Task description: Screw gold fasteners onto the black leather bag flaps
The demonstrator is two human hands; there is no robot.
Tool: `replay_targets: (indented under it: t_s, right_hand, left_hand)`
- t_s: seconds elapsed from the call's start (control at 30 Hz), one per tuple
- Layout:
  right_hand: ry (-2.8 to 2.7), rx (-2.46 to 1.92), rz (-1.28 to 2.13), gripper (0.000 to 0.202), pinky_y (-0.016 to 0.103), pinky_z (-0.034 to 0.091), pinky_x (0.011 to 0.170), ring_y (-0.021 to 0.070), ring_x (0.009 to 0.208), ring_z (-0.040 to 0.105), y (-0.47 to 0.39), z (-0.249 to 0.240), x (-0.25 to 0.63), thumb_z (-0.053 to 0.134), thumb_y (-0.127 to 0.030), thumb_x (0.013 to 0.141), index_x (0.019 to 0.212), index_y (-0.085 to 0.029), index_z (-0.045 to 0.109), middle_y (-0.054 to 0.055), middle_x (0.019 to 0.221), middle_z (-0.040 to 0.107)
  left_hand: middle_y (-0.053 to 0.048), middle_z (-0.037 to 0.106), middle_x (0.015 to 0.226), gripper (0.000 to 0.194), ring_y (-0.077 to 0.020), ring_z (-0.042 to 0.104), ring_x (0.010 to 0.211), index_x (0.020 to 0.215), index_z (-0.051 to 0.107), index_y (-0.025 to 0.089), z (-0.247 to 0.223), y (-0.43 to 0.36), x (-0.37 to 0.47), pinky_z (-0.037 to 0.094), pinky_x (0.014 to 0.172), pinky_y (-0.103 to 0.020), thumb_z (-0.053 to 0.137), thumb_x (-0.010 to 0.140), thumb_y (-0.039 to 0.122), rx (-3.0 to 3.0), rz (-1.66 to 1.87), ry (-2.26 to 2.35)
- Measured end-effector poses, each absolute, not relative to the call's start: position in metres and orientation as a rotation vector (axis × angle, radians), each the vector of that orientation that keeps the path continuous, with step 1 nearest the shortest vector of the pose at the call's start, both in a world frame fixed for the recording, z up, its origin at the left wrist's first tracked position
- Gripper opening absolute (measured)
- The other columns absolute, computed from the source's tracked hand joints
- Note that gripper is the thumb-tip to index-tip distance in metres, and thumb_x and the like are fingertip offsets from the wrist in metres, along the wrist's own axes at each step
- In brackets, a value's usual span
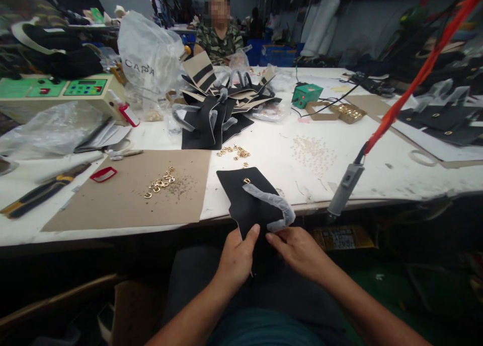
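Note:
A black bag panel (245, 205) leans over the table's front edge, its lower part dropping toward my lap. My left hand (237, 258) grips its left side, thumb on top. My right hand (296, 248) pinches the right side, close to the lower end of a handle (273, 200) wrapped in clear plastic. The handle curves across the panel from a small gold buckle (246, 181) near the far edge. Fingers beneath the panel are hidden. Several loose gold buckles (241, 153) lie just beyond it on the white table (264, 149).
A brown board (128, 190) at left carries more gold buckles and dark crumbs. Pliers (45, 190) lie beside it. Black panels with handles (211, 119) are piled ahead. A grey switched tool (346, 189) hangs from an orange cord at right. Across the table sits a person (219, 39).

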State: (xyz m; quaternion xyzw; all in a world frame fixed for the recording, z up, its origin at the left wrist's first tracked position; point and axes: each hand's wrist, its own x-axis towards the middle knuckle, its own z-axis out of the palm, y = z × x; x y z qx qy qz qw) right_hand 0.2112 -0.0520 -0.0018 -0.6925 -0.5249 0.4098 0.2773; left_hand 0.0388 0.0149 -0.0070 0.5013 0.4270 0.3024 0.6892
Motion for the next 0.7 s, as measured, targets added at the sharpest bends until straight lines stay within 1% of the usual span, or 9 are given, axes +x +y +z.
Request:
replay_targets:
  t_s: [0.07,0.13,0.23,0.3,0.43,0.53,0.57,0.63,0.7]
  right_hand:
    - [-1.117,-1.735,1.349,0.047,0.024,0.040,0.048,0.0137,0.045,0.059,-0.050,-0.004,0.206,0.054,-0.060,0.098,0.078,-0.019,0.067,-0.001,0.057,0.062]
    - [-0.797,-1.573,1.461,0.053,0.022,0.036,0.043,0.0114,0.039,0.053,-0.049,-0.009,0.195,0.061,-0.068,0.091,0.076,-0.018,0.064,-0.005,0.050,0.055]
    - [-0.428,-1.334,1.494,0.058,0.021,0.035,0.040,0.0111,0.038,0.052,-0.049,-0.014,0.174,0.073,-0.074,0.079,0.080,-0.017,0.063,-0.006,0.050,0.053]
    - [-0.283,-1.216,1.512,0.059,0.021,0.036,0.040,0.0108,0.039,0.052,-0.051,-0.014,0.161,0.077,-0.074,0.076,0.084,-0.017,0.064,-0.006,0.052,0.053]
    - [-0.320,-1.218,1.510,0.065,0.022,0.037,0.040,0.0132,0.040,0.054,-0.059,-0.010,0.159,0.074,-0.079,0.076,0.087,-0.015,0.068,-0.003,0.051,0.056]
    - [-0.572,-1.489,1.192,0.066,0.025,0.042,0.047,0.0151,0.044,0.056,-0.072,-0.008,0.185,0.063,-0.080,0.085,0.076,-0.015,0.069,0.000,0.049,0.057]
    - [-0.632,-1.582,1.016,0.064,0.027,0.046,0.052,0.0162,0.050,0.059,-0.076,-0.006,0.197,0.063,-0.078,0.087,0.077,-0.016,0.071,0.002,0.054,0.061]
    - [-0.671,-1.678,0.725,0.054,0.030,0.053,0.068,0.0210,0.071,0.068,-0.084,0.000,0.220,0.069,-0.072,0.086,0.094,-0.018,0.076,0.005,0.076,0.073]
    - [-0.708,-1.644,0.711,0.050,0.034,0.055,0.084,0.0262,0.095,0.071,-0.093,0.009,0.236,0.079,-0.065,0.081,0.111,-0.025,0.076,0.006,0.103,0.077]
  left_hand:
    - [-0.008,0.081,0.100,0.040,-0.0262,0.073,0.091,0.109,0.079,0.016,-0.002,0.014,0.039,0.056,0.090,-0.033,0.067,0.095,0.051,1.166,0.677,0.996]
    - [-0.006,0.080,0.090,0.038,-0.0251,0.072,0.083,0.102,0.079,0.015,0.002,0.011,0.039,0.055,0.082,-0.031,0.068,0.095,0.051,1.196,0.704,1.064]
    - [-0.005,0.079,0.086,0.032,-0.0254,0.071,0.087,0.094,0.079,0.017,0.008,0.005,0.038,0.053,0.086,-0.030,0.073,0.092,0.048,1.229,0.795,1.138]
    - [-0.005,0.078,0.084,0.029,-0.0250,0.071,0.087,0.089,0.078,0.018,0.009,0.002,0.037,0.053,0.087,-0.030,0.074,0.092,0.046,1.247,0.830,1.165]
    - [-0.007,0.081,0.101,0.031,-0.0255,0.072,0.094,0.102,0.079,0.017,0.010,0.001,0.032,0.054,0.090,-0.030,0.071,0.094,0.046,1.251,0.865,1.179]
    - [-0.009,0.080,0.116,0.038,-0.0284,0.072,0.110,0.114,0.077,0.016,0.011,0.002,0.029,0.053,0.103,-0.034,0.072,0.094,0.048,1.137,0.859,1.109]
    - [-0.009,0.079,0.120,0.040,-0.0294,0.070,0.116,0.117,0.076,0.017,0.012,0.001,0.029,0.052,0.107,-0.036,0.074,0.092,0.048,1.073,0.858,1.068]
    - [-0.010,0.078,0.123,0.044,-0.0316,0.068,0.124,0.121,0.075,0.019,0.016,-0.004,0.029,0.050,0.113,-0.041,0.078,0.089,0.048,0.958,0.821,0.994]
    - [-0.010,0.080,0.121,0.047,-0.0347,0.068,0.125,0.122,0.075,0.021,0.023,-0.014,0.030,0.052,0.112,-0.047,0.079,0.086,0.051,0.934,0.695,0.971]
